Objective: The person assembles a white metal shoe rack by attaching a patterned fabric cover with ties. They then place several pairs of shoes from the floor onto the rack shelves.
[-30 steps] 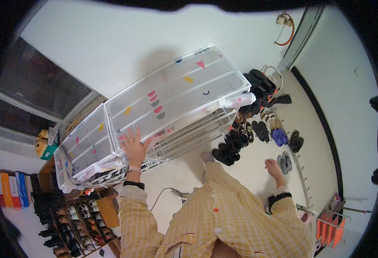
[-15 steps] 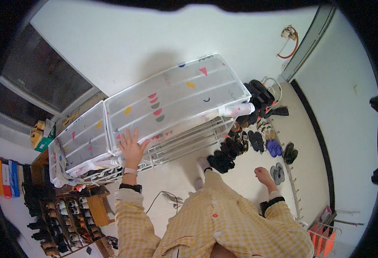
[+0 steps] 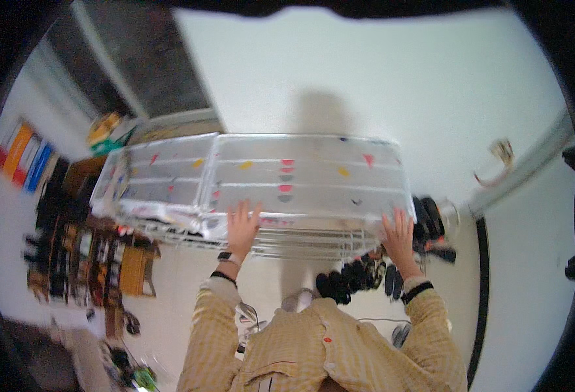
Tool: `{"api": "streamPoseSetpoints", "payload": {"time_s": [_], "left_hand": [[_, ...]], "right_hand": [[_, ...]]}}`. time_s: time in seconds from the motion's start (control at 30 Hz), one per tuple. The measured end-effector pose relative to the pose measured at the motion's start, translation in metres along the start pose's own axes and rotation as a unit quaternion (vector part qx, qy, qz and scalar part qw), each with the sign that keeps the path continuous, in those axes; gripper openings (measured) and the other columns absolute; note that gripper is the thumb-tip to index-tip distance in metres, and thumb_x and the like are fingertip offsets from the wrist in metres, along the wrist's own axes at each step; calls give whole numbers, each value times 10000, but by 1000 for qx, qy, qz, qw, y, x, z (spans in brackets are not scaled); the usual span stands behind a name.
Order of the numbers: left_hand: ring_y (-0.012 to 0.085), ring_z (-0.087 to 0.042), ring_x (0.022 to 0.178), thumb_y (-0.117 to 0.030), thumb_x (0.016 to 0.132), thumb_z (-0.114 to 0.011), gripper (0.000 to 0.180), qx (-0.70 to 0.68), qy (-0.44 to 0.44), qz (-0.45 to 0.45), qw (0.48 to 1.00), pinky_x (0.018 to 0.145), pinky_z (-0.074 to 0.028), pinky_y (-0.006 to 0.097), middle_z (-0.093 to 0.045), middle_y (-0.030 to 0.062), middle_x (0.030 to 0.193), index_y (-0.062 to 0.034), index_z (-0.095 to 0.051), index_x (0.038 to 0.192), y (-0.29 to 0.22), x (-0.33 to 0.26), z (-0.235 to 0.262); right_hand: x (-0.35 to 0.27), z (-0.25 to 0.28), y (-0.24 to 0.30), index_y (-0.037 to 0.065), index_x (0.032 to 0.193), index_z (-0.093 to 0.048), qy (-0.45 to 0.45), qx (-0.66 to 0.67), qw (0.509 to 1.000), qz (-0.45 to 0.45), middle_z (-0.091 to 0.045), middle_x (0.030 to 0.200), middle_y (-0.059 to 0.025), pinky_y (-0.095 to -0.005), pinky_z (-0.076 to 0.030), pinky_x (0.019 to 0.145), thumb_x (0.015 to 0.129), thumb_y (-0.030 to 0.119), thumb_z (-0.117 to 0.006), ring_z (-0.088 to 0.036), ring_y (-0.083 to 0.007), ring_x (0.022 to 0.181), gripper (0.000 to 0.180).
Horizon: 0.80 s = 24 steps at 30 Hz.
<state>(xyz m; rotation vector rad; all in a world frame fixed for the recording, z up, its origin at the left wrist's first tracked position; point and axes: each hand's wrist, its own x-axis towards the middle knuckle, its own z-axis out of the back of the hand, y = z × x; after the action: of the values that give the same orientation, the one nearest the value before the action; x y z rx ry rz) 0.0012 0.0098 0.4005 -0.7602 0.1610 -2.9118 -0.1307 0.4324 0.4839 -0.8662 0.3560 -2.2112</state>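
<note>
Patterned cover (image 3: 317, 176); white wall (image 3: 405, 78) behind

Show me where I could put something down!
The patterned cover looks bare between the left hand and right hand. Floor shows bare between the wooden shoe rack and left sleeve. Black shoes crowd around the right end of the white rack.

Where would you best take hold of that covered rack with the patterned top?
I'd probably grip the covered rack by its long front edge, from the near side: that edge runs straight, within reach, while the back edge faces the wall. The left hand and right hand are spaced along the front edge.
</note>
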Motion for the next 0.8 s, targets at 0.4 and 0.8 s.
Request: {"api": "streamPoseSetpoints", "payload": {"time_s": [0.4,0.8], "left_hand": [[247,-355,1277,-116,834,-479,399,68,21,30,997,1082,-217,492,-405,75,1358,-171,-469,1229,65,0,-9],[250,-345,1308,-131,887,-384,438,23,10,15,1000,1082,-267,392,-334,115,1434,-186,-386,1322,92,9,-30]], "right_hand": [[-10,-82,-103,18,1178,-431,106,90,974,178,-492,1131,-174,-452,-406,899,803,139,-611,-489,-352,1034,434],[-5,-98,-150,17,1182,-383,118,143,947,264,-430,1179,-188,-500,-381,934,785,220,-676,-430,-358,1132,534]]}}
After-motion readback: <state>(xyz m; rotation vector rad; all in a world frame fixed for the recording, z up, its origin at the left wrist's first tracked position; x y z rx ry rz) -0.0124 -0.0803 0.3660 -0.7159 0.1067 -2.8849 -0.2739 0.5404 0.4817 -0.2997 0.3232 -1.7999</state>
